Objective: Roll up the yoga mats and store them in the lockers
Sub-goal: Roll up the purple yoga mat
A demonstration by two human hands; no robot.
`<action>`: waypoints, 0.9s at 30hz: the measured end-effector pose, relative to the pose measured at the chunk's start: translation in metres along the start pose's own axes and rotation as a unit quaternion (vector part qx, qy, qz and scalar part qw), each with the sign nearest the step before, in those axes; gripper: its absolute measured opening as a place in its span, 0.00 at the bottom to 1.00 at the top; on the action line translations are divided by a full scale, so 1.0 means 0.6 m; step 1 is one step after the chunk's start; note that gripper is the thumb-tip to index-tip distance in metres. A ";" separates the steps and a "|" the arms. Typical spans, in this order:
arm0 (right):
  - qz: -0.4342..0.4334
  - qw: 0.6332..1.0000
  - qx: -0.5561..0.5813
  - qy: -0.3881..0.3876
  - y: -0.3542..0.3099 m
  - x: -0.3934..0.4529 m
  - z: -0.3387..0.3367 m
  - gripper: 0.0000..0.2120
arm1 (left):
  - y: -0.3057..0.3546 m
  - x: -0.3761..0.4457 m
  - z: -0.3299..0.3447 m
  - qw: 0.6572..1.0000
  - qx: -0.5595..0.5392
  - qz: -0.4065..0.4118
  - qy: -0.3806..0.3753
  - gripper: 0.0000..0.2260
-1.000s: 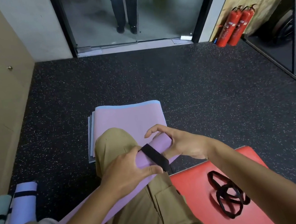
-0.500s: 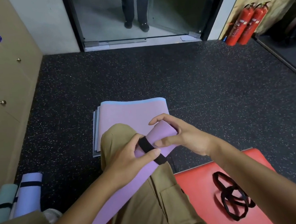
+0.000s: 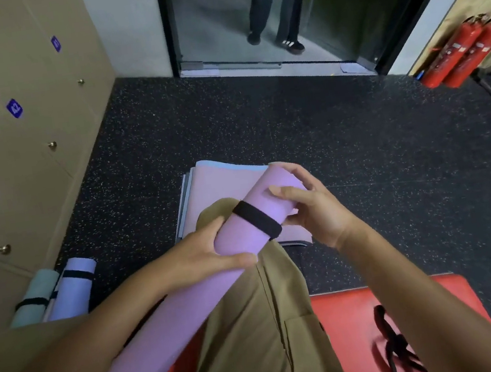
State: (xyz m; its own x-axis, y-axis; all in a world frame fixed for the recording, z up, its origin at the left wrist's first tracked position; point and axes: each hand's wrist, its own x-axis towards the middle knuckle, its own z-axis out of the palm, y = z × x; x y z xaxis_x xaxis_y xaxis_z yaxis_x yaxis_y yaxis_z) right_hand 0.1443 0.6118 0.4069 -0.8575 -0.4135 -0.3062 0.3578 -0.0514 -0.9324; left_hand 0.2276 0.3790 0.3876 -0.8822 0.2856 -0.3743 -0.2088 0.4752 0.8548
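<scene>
The dark speckled floor (image 3: 343, 145) carried a stack of flat mats (image 3: 219, 186), two rolled mats (image 3: 62, 289) beside the lockers (image 3: 10, 157), and two red extinguishers (image 3: 466, 52).

The rolled yoga mat (image 3: 191, 302) is plain lilac-purple with a black elastic band (image 3: 257, 219) round it, the flat mats (image 3: 222, 186) stacked on the floor show pale pink on top with a light blue edge under it, and the two rolled mats by the lockers are pale mint green (image 3: 33, 297) and light lavender (image 3: 74, 287), each crossed by a black band. The floor (image 3: 360, 152) is black with fine white and coloured speckles, the lockers (image 3: 10, 157) are plain beige with small blue number tags, and the cushion (image 3: 348, 329) is bright red with loose black bands (image 3: 396, 351) on it. The trousers (image 3: 261, 342) are khaki tan and the fire extinguishers (image 3: 466, 51) are red.
</scene>
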 end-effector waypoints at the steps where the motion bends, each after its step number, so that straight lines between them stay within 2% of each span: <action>1: 0.001 1.000 0.003 0.004 -0.001 0.007 0.007 0.27 | -0.003 -0.007 -0.004 1.000 -0.014 0.006 0.005 0.37; 6: -0.005 0.999 0.021 -0.024 -0.007 0.042 0.056 0.29 | -0.023 -0.031 -0.048 0.994 -0.058 -0.015 0.089 0.31; 12: -0.033 0.994 -0.089 -0.053 -0.018 0.088 0.120 0.30 | -0.047 -0.064 -0.139 0.982 -0.052 -0.043 0.179 0.31; 17: -0.058 0.979 -0.186 -0.062 -0.024 0.128 0.164 0.22 | -0.058 -0.093 -0.220 0.964 0.010 -0.076 0.256 0.41; 20: -0.074 0.962 -0.254 -0.073 -0.024 0.161 0.193 0.16 | -0.060 -0.107 -0.261 0.955 0.060 -0.094 0.275 0.43; 23: -0.094 0.936 -0.326 -0.094 -0.017 0.201 0.218 0.11 | -0.066 -0.114 -0.298 0.947 0.122 -0.108 0.278 0.39; 27: -0.121 0.878 -0.445 -0.130 -0.001 0.261 0.240 0.11 | -0.095 -0.129 -0.353 0.925 0.213 -0.153 0.273 0.49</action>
State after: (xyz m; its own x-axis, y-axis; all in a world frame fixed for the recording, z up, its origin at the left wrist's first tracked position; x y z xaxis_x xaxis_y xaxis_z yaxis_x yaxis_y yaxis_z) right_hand 0.0633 0.4160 0.3872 -0.7139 -0.6875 -0.1328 -0.3526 0.5168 -0.7801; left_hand 0.2183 0.1537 0.4436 -0.9155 -0.3243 -0.2380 -0.4010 0.7831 0.4754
